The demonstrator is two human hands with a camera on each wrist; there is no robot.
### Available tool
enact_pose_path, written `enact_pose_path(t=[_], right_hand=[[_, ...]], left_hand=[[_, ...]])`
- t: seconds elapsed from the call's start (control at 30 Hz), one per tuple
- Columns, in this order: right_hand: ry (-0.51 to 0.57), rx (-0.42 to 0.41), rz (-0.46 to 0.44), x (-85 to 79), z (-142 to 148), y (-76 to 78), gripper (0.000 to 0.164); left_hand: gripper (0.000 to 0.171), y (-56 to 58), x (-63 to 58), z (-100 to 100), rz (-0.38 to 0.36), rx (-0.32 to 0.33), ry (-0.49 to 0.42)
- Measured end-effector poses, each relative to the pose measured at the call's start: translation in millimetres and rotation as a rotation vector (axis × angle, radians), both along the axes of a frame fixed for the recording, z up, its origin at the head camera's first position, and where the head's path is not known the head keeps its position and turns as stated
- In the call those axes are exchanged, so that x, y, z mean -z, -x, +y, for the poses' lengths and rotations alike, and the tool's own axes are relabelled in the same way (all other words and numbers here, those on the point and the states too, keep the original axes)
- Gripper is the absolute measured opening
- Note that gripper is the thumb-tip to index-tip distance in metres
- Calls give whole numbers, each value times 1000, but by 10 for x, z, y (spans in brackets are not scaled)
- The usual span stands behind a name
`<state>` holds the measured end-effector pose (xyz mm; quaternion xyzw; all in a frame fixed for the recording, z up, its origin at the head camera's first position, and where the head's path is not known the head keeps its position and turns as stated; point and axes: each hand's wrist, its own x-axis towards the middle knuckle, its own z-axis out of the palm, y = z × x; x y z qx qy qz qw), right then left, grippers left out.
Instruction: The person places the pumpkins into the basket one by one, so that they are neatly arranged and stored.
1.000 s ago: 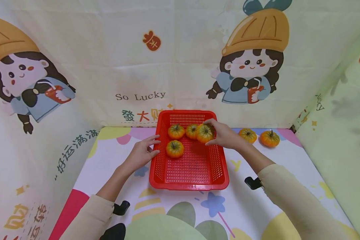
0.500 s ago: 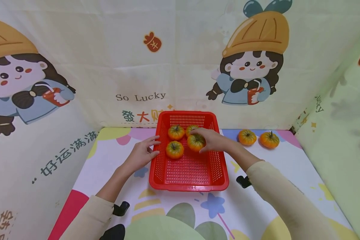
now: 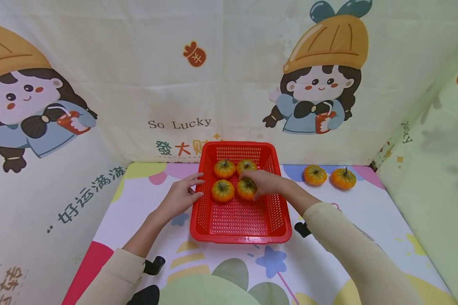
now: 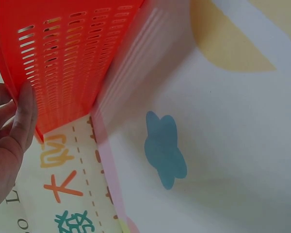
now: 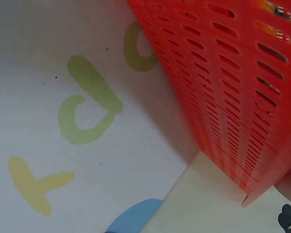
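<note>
A red perforated plastic basket point(image 3: 241, 238) sits on the table with several small orange-and-green pumpkins inside. Two of them, a back-left pumpkin point(image 3: 224, 168) and a back-right pumpkin point(image 3: 246, 166), lie by the far wall. Another pumpkin point(image 3: 223, 191) lies in front of the left one. My right hand point(image 3: 265, 184) reaches in over the right rim and grips the front-right pumpkin point(image 3: 246, 189), partly covering it. At the left rim, my left hand point(image 3: 179, 195) rests its fingertips with fingers spread; the left wrist view shows the fingers point(image 4: 25, 114) against the basket wall point(image 4: 63, 63).
Two more pumpkins, one point(image 3: 315, 175) nearer the basket and one point(image 3: 343, 178) farther right, lie on the table's back right. The patterned tablecloth point(image 3: 328, 203) covers the table. Printed cloth walls point(image 3: 244, 84) enclose the back and sides.
My right hand has carried its pumpkin from the basket's right wall left and toward me, down beside the front-left pumpkin. The left hand stays at the rim.
</note>
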<state>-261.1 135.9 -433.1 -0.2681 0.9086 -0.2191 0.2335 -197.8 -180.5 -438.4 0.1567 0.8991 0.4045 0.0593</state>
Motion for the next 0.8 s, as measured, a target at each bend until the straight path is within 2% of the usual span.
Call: enact_pose_path(t=[0.4,0.8], right_hand=[[-61,-12,-15,127,-50,55,75],[-73,1,-23,118,-59,26,82]], left_hand=[[48,2,5,9,-2,3,-3],[47,3,9,8,-1,-4,3]])
